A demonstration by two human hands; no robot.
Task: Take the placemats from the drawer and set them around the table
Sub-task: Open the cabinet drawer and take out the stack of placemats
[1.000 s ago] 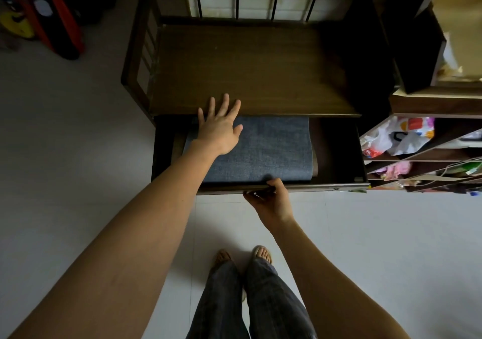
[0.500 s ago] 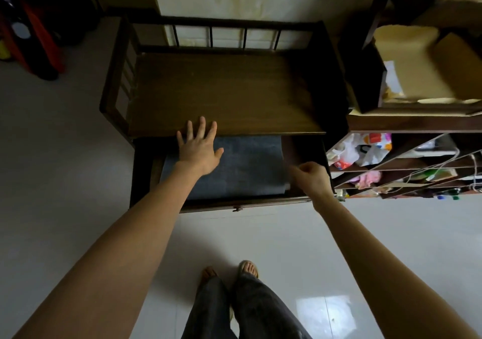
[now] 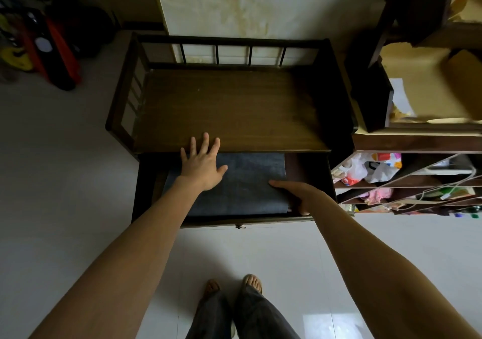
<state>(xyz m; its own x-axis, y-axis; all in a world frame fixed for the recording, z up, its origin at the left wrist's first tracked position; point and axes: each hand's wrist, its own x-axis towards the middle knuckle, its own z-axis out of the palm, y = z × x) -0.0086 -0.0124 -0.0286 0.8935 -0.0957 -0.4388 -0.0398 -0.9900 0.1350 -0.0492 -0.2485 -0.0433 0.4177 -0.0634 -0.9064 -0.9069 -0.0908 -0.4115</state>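
A stack of dark grey-blue placemats [image 3: 247, 182] lies flat in the open drawer [image 3: 310, 166] of a dark wooden side table. My left hand [image 3: 202, 165] rests flat on the stack's far left part, fingers spread, fingertips over the tabletop's front edge. At the stack's near right corner my right hand [image 3: 297, 195] has its thumb on top and its fingers down along the stack's right side. I cannot tell if the fingers reach under the mats.
The wooden tabletop [image 3: 229, 106] above the drawer has a railed back and sides. A cluttered shelf unit [image 3: 407, 179] with bags and cables stands close on the right. Red and black items [image 3: 52, 52] lean at the far left. White tiled floor [image 3: 65, 208] surrounds my feet.
My right hand left the drawer's front handle, moved right, then came down onto the near right corner of the placemats. My left hand stayed on the stack. The view tilted up.
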